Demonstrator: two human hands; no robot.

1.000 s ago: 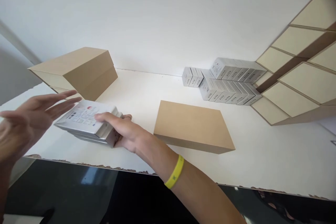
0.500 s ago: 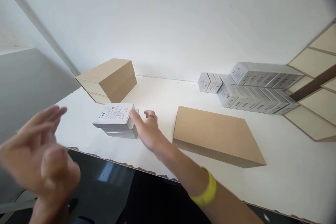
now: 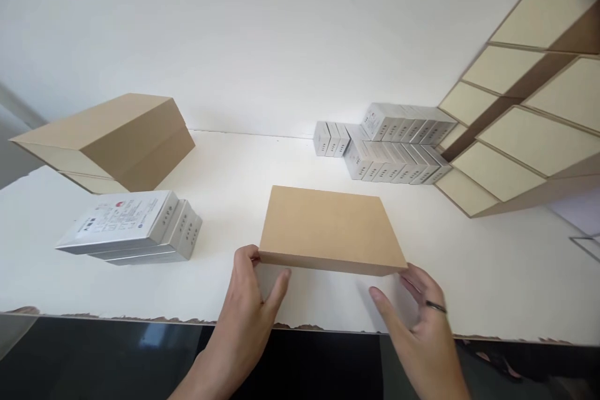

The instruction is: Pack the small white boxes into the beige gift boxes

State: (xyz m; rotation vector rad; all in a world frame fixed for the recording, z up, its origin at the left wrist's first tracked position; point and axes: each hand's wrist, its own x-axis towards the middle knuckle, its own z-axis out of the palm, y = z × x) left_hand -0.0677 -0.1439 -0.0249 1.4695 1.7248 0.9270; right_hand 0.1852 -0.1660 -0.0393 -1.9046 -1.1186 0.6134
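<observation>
A flat brown cardboard box (image 3: 328, 225) lies on the white table in front of me. My left hand (image 3: 250, 294) is at its near left corner, fingertips against the side, thumb spread away from the front. At the near right corner is my right hand (image 3: 417, 312), wearing a dark ring. Its fingers reach the box edge and partly hide behind it, while its thumb points forward, apart from the box. Neither hand is closed around the box. To the left, a small stack of white printed boxes (image 3: 124, 219) lies slightly staggered.
Two brown boxes (image 3: 126, 131) are stacked at the back left. Rows of small white boxes (image 3: 394, 159) stand by the wall. Many brown boxes with cream ends (image 3: 510, 137) are piled at the right. The table's near edge (image 3: 154, 319) is chipped.
My right hand has left the white box stack and moved right to the brown box. My left hand has come from the far left to the box's other corner. The view has shifted right.
</observation>
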